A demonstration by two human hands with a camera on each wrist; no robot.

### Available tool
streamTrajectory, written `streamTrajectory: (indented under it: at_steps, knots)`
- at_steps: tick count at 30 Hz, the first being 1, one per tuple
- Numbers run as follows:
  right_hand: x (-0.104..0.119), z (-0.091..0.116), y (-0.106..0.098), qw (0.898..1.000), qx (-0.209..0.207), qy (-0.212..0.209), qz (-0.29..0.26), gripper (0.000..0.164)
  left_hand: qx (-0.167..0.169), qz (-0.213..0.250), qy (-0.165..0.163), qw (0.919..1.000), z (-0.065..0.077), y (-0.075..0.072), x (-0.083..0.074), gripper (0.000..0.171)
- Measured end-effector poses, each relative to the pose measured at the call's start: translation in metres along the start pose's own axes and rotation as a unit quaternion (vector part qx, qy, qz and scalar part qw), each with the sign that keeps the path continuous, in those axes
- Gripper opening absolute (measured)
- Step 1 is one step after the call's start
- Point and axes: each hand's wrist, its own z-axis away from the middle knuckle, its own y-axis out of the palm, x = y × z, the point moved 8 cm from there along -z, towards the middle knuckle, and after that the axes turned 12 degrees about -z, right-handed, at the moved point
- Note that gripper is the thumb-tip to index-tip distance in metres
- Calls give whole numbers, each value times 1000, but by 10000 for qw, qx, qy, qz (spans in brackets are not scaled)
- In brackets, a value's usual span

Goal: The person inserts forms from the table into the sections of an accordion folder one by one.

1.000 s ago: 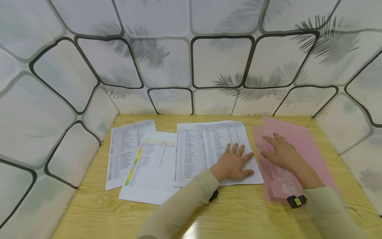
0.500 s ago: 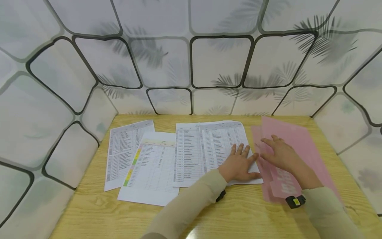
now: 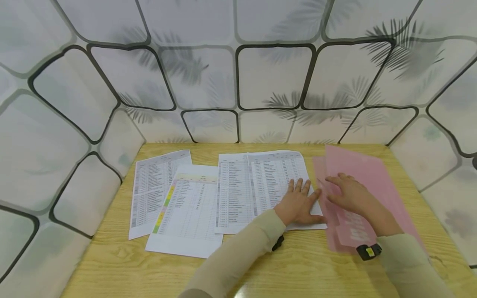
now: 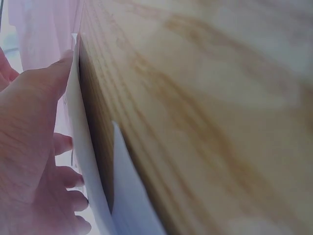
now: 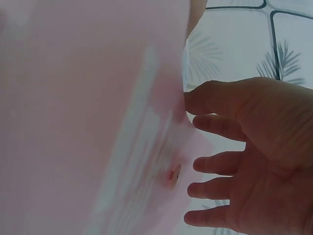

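My left hand [image 3: 298, 207] rests with spread fingers on the right part of some printed sheets [image 3: 234, 186] covered in table rows. In the left wrist view the thumb of the left hand [image 4: 29, 107] lies along the edge of the paper [image 4: 83, 117], which is lifted slightly off the wood. To the right, my right hand [image 3: 352, 198] rests on a pink translucent folder [image 3: 376, 174], fingers extended. The right wrist view shows the right hand [image 5: 274, 147] touching the folder [image 5: 63, 122], with a small round button [image 5: 175, 176] beside the fingers.
Two more printed sheets lie at the left: a grey-ruled page [image 3: 149, 186] and, overlapping it, a page with yellow and green row marks [image 3: 190, 240]. A wooden table [image 3: 123, 269] bears everything. Patterned walls [image 3: 275, 78] enclose its back and sides.
The left hand has slid right, toward the right edge of the sheets, and its thumb now reaches near the folder. The right hand has shifted down only slightly. The papers stay in place.
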Motion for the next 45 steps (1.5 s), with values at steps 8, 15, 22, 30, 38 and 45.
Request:
streamTrajectory:
  at_steps: [8,15,22,30,38,45]
  knots:
    - [4,1,-6,9999,-108,-26,60,59,97,13,-30,9999,0,0,1,96]
    - [5,7,-20,9996,-243,-91,-114,49,154,27,-47,9999,0,1,1,96]
    - [-2,16,-32,9982,-522,-33,-285,46,221,51,-74,9997,0,2,3,96]
    - [-10,26,-42,9972,-653,188,-325,50,267,-25,-107,9996,-2,4,2,97]
    - [-18,33,-60,9957,-855,-111,-329,46,321,37,-74,9994,-1,3,1,97]
    - [-25,38,-72,9958,-881,-101,-216,47,380,30,-57,9993,-2,5,2,97]
